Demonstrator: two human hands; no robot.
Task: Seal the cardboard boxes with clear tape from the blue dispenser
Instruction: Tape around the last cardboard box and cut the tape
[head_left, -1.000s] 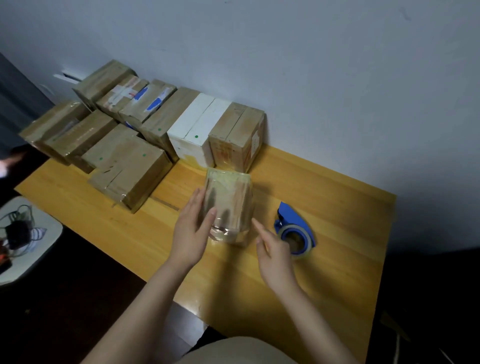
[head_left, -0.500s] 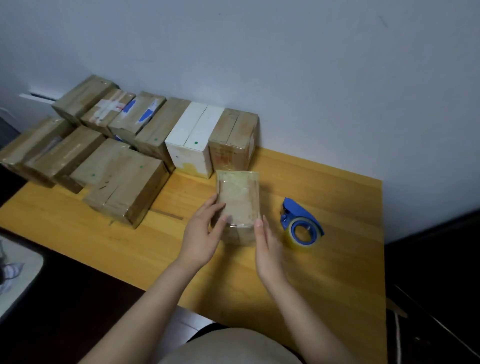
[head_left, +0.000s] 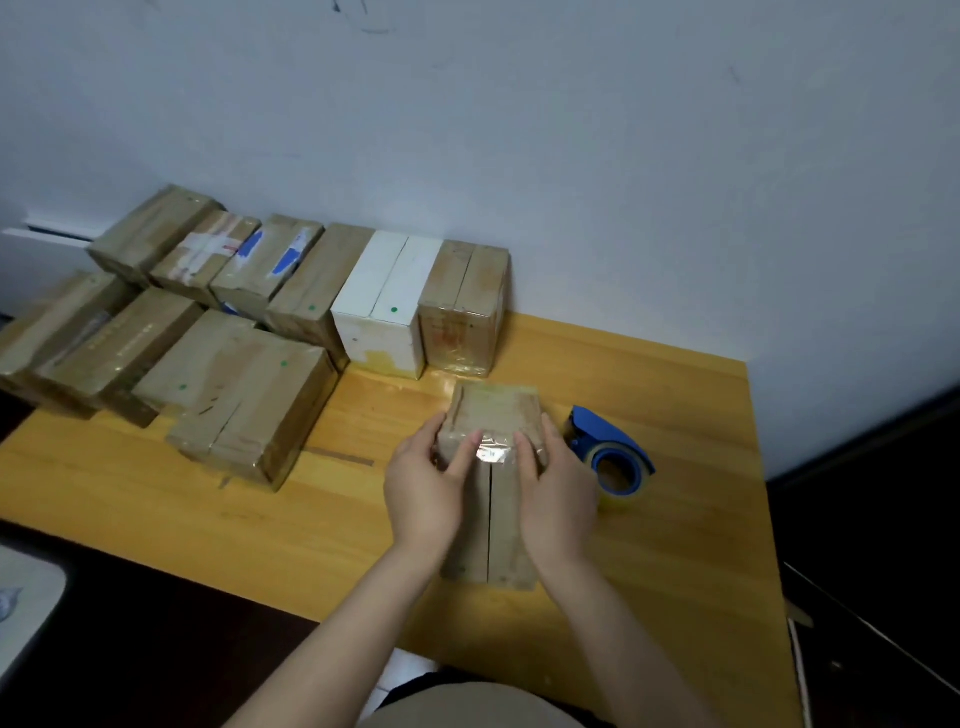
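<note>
Half a second ago the box (head_left: 488, 551) had looser fingers at its sides. Now it lies seam-up on the surface (head_left: 208, 519), and the left hand (head_left: 423, 493) and right hand (head_left: 558, 499) clasp it from 9 and 3 o'clock, thumbs pressing shiny tape. The dispenser (head_left: 613, 452) lies untouched at the box's 3 o'clock, so the long seam probably gets taped next.

Leftmost box (head_left: 44, 338) past the left edge (partly); near box (head_left: 493, 410), flanks behind left hand (head_left: 423, 488), right hand (head_left: 558, 493).
</note>
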